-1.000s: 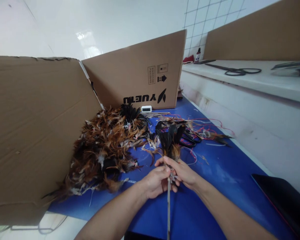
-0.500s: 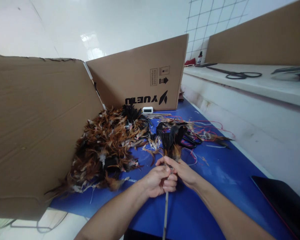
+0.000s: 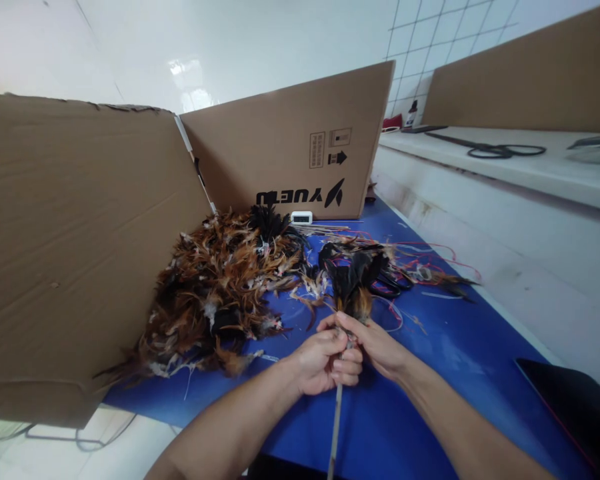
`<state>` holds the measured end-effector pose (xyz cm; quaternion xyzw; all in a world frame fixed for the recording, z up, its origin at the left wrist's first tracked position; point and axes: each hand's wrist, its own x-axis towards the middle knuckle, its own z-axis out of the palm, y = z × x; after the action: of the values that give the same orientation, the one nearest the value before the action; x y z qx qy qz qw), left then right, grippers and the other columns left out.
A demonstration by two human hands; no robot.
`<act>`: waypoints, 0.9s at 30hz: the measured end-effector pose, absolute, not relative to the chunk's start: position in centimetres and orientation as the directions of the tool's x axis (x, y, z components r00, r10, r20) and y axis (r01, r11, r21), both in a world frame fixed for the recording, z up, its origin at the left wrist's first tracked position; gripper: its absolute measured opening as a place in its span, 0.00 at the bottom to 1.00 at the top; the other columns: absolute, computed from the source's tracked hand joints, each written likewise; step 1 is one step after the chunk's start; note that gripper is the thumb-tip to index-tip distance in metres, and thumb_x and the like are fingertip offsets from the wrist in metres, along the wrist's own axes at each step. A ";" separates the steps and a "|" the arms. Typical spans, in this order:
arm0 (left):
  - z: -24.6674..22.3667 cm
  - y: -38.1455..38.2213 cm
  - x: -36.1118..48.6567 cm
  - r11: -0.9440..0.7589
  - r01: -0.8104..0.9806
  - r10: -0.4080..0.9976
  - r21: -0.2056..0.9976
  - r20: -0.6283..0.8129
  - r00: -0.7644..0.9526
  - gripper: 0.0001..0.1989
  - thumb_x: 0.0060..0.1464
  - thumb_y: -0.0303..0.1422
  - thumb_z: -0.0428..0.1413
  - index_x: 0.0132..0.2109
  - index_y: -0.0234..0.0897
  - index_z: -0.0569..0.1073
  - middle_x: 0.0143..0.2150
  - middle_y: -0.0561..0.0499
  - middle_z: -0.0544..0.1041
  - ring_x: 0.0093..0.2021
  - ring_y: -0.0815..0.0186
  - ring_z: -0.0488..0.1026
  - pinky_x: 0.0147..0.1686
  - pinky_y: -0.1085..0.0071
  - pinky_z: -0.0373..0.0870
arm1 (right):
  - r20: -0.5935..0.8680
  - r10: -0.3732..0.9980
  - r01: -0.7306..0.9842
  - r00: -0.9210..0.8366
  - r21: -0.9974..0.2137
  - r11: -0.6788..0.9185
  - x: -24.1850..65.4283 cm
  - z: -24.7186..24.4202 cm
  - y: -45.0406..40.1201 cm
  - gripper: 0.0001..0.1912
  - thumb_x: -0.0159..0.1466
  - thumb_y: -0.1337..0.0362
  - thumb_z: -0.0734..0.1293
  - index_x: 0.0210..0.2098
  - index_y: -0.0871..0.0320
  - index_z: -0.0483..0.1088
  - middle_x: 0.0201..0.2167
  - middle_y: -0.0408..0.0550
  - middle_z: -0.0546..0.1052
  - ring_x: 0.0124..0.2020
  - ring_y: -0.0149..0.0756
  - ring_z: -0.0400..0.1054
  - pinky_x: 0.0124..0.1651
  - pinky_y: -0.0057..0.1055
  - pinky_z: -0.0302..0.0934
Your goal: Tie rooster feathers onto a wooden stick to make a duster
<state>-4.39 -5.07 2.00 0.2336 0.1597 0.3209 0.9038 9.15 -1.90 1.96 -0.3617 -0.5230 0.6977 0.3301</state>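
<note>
My left hand is closed around a thin stick whose lower end runs down toward me. At the stick's upper end, black and brown feathers fan out away from me. My right hand wraps the base of these feathers, its fingers pressed against my left thumb. Between the two hands the join of stick and feathers is mostly hidden. Left of my hands lies a big heap of brown and black feather bunches with whitish, tied-looking ends.
Cardboard panels wall the blue table at the left and back. A small white digital display stands by the back panel. Red and clear strings lie at right. Scissors rest on the white ledge. A black pad is at lower right.
The whole view has shifted slightly, so the scene sits a little further right. Both hands keep their hold on the stick and feathers, with hardly any change in their pose.
</note>
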 end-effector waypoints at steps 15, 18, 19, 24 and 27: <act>2.2 -5.0 -4.8 0.688 -0.429 0.626 0.586 -0.179 0.759 0.14 0.49 0.38 0.60 0.35 0.34 0.64 0.24 0.58 0.54 0.18 0.79 0.48 0.19 0.78 0.38 | -0.255 0.836 -0.095 -0.485 -0.935 -0.341 9.4 1.2 -2.2 0.23 0.55 0.46 0.66 0.35 0.60 0.76 0.26 0.48 0.76 0.36 0.39 0.70 0.42 0.35 0.64; 2.2 -5.0 -4.8 0.694 -0.433 0.620 0.575 -0.173 0.765 0.15 0.49 0.38 0.60 0.34 0.34 0.63 0.24 0.58 0.54 0.18 0.79 0.48 0.18 0.78 0.38 | -0.276 0.831 -0.099 -0.483 -0.926 -0.365 9.4 1.5 -2.2 0.22 0.54 0.46 0.67 0.32 0.60 0.76 0.26 0.48 0.76 0.35 0.39 0.70 0.41 0.34 0.64; 2.2 -5.0 -4.7 0.694 -0.438 0.621 0.572 -0.166 0.766 0.15 0.49 0.38 0.60 0.34 0.34 0.62 0.24 0.58 0.54 0.18 0.79 0.48 0.18 0.78 0.38 | -0.281 0.826 -0.103 -0.488 -0.922 -0.374 9.3 1.6 -2.3 0.22 0.54 0.46 0.67 0.32 0.60 0.76 0.27 0.48 0.77 0.35 0.38 0.70 0.42 0.34 0.64; 1.7 -5.0 -4.3 0.671 -0.460 0.649 0.582 -0.160 0.744 0.17 0.48 0.39 0.60 0.32 0.35 0.61 0.23 0.58 0.54 0.17 0.79 0.47 0.18 0.78 0.37 | -0.324 0.817 -0.109 -0.478 -0.901 -0.421 8.9 1.9 -2.4 0.21 0.55 0.47 0.67 0.33 0.61 0.75 0.28 0.48 0.77 0.32 0.35 0.70 0.40 0.31 0.64; 1.5 -5.0 -4.2 0.651 -0.472 0.674 0.594 -0.166 0.720 0.16 0.49 0.39 0.59 0.31 0.35 0.60 0.23 0.58 0.54 0.17 0.79 0.47 0.18 0.78 0.37 | -0.362 0.818 -0.100 -0.447 -0.888 -0.448 8.7 1.9 -2.5 0.20 0.55 0.48 0.67 0.31 0.61 0.74 0.26 0.48 0.76 0.30 0.35 0.69 0.37 0.30 0.65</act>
<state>-4.21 -5.00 1.50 0.2656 0.1898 0.3223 0.8886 8.74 -2.46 1.87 -0.4238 -0.4233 0.7379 0.3111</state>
